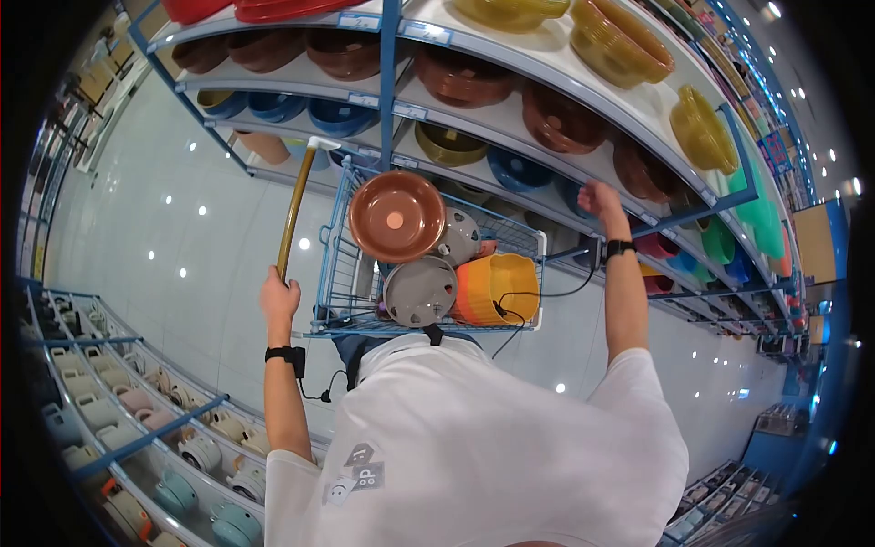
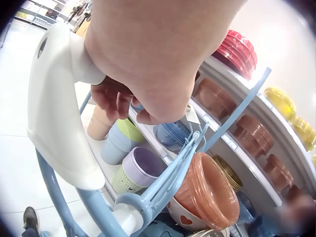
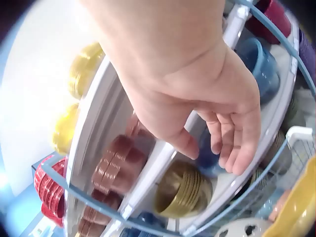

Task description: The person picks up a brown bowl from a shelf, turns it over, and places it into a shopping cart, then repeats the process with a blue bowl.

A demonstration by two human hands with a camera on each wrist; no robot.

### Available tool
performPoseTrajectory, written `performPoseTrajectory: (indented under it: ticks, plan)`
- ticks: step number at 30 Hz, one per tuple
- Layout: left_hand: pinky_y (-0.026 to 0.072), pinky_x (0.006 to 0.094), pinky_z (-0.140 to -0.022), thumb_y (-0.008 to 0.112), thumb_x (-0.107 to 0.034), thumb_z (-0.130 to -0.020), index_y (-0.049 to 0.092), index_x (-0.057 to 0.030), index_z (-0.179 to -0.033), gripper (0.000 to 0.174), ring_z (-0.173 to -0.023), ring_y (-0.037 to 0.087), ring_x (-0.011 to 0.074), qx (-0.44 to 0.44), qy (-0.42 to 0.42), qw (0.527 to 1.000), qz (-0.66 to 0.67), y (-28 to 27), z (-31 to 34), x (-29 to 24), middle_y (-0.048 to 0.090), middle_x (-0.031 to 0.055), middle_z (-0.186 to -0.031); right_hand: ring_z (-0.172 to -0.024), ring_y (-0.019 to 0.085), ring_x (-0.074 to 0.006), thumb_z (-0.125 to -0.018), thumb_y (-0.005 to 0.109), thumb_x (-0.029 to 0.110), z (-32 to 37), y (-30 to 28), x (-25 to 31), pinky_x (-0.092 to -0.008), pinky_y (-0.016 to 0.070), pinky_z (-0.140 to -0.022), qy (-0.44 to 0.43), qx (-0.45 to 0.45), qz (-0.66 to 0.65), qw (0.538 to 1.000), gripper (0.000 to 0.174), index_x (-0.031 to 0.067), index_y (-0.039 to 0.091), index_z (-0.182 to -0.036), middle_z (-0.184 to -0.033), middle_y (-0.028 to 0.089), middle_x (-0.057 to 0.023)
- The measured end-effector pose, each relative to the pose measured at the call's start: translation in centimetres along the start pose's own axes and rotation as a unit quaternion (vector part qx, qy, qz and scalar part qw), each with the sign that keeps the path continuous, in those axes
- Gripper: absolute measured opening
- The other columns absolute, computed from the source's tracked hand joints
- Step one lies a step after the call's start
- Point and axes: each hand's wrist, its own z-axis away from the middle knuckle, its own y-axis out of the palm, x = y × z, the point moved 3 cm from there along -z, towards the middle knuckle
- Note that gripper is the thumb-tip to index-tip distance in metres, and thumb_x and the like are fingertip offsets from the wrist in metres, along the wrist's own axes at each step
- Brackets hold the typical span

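Left hand (image 1: 281,294) grips the handle (image 1: 298,202) of a cart (image 2: 101,212) carrying a brown bowl (image 1: 378,217); right hand (image 1: 599,198), fingers loosely bent, hangs near bowls (image 3: 182,191) on a shelf (image 1: 388,82).

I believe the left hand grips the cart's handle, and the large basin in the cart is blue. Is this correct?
Not quite: the large basin is brown, not blue, as the head view shows. The left hand does grip the handle.

From above, the head camera is looking forward and down; wrist cameras are peering closely past left hand (image 2: 150,86) and right hand (image 3: 210,98) (upper middle), all sharing the shelves (image 1: 387,91).
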Motion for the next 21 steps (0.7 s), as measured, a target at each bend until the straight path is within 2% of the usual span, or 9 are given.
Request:
performPoseTrajectory:
  ticks: [3, 5, 6, 8, 12, 15, 17, 19, 21]
  plan:
    - [0.0541, 0.0546, -0.072, 0.068, -0.02, -0.083, 0.053, -0.0036, -0.111, 0.035, -0.082, 0.068, 0.0454, -0.007, 0.007, 1.0, -0.002, -0.7, 0.4, -0.7, 0.07, 0.0219, -0.083, -0.075, 0.068, -0.0253, -0.096, 0.063, 0.015, -2.1, -1.0, 4.2, -0.0417, 0.0611, -0.064, -0.044, -0.039, -0.044, 0.997, 0.019, -0.0024, 0.063, -0.102, -0.09, 0.067, -0.0131]
    - [0.0541, 0.0547, -0.073, 0.068, -0.019, -0.083, 0.053, -0.0035, -0.11, 0.035, -0.082, 0.067, 0.0456, -0.014, 0.016, 1.0, -0.008, -0.9, 0.6, -0.9, 0.07, 0.0216, -0.083, -0.071, 0.069, -0.0226, -0.094, 0.065, 0.015, -2.0, -0.6, 7.0, -0.0372, 0.0619, -0.058, -0.093, -0.091, -0.004, 0.991, 0.022, -0.0057, 0.068, -0.102, -0.091, 0.07, -0.0143]
    - [0.054, 0.0548, -0.073, 0.067, -0.019, -0.083, 0.053, -0.0034, -0.11, 0.034, -0.081, 0.067, 0.0458, -0.019, 0.02, 1.0, -0.012, -1.2, 0.6, -1.1, 0.07, 0.0212, -0.082, -0.071, 0.069, -0.0226, -0.094, 0.065, 0.015, -1.7, 0.0, 8.3, -0.0372, 0.0619, -0.058, -0.094, -0.091, -0.009, 0.991, 0.022, -0.0057, 0.068, -0.102, -0.091, 0.07, -0.0143]
    - [0.0541, 0.0547, -0.075, 0.067, -0.019, -0.083, 0.054, -0.0036, -0.11, 0.034, -0.082, 0.068, 0.0458, -0.018, 0.014, 1.0, -0.017, -1.5, 0.9, -1.5, 0.07, 0.0212, -0.083, -0.067, 0.07, -0.022, -0.09, 0.07, 0.014, -1.3, 0.7, 10.3, -0.0379, 0.0612, -0.054, -0.09, -0.152, 0.083, 0.981, 0.024, -0.0084, 0.069, -0.097, -0.087, 0.071, -0.0139]
    - [0.0549, 0.0543, -0.078, 0.066, -0.019, -0.083, 0.054, -0.0046, -0.111, 0.033, -0.085, 0.069, 0.0455, -0.003, -0.017, 1.0, -0.017, -2.3, 1.1, -2.3, 0.071, 0.0214, -0.086, -0.063, 0.07, -0.0224, -0.087, 0.075, 0.016, -2.0, 3.2, 11.6, -0.0377, 0.0592, -0.05, -0.102, -0.149, 0.08, 0.98, 0.028, -0.0096, 0.068, -0.095, -0.082, 0.071, -0.0148]
    - [0.0554, 0.054, -0.079, 0.066, -0.02, -0.083, 0.054, -0.0055, -0.113, 0.036, -0.086, 0.069, 0.0453, -0.003, -0.029, 0.999, -0.02, -1.8, 1.0, -1.9, 0.072, 0.0215, -0.088, -0.063, 0.07, -0.0226, -0.083, 0.08, 0.022, -1.8, 4.3, 12.1, -0.0369, 0.0581, -0.051, -0.084, -0.184, 0.156, 0.967, 0.035, -0.0094, 0.069, -0.095, -0.083, 0.072, -0.017]
    - [0.0555, 0.0541, -0.078, 0.066, -0.021, -0.084, 0.054, -0.0056, -0.115, 0.037, -0.086, 0.069, 0.0453, -0.009, -0.031, 0.999, -0.027, -1.5, 0.9, -1.5, 0.072, 0.0216, -0.088, -0.063, 0.07, -0.0277, -0.084, 0.078, 0.027, -1.6, 4.6, 12.2, -0.0374, 0.0601, -0.054, -0.069, -0.189, 0.22, 0.954, 0.041, -0.0089, 0.067, -0.1, -0.087, 0.07, -0.0164]
    - [0.0555, 0.0543, -0.078, 0.066, -0.021, -0.084, 0.054, -0.0057, -0.117, 0.038, -0.086, 0.069, 0.0452, -0.012, -0.031, 0.999, -0.032, -1.5, 0.9, -1.4, 0.072, 0.0217, -0.088, -0.074, 0.072, -0.0279, -0.084, 0.073, 0.02, -1.7, 4.7, 11.8, -0.0385, 0.061, -0.056, -0.08, -0.22, 0.207, 0.95, 0.04, -0.0059, 0.065, -0.113, -0.096, 0.072, -0.0165]
    - [0.0553, 0.0545, -0.078, 0.066, -0.021, -0.084, 0.054, -0.0054, -0.117, 0.039, -0.087, 0.069, 0.0453, 0.006, -0.039, 0.999, -0.032, -1.4, 0.8, -1.5, 0.071, 0.0229, -0.09, -0.075, 0.071, -0.0263, -0.083, 0.072, 0.017, -2.5, 4.4, 11.3, -0.0381, 0.0607, -0.055, -0.075, -0.212, 0.193, 0.955, 0.037, -0.0035, 0.063, -0.112, -0.093, 0.07, -0.0148]
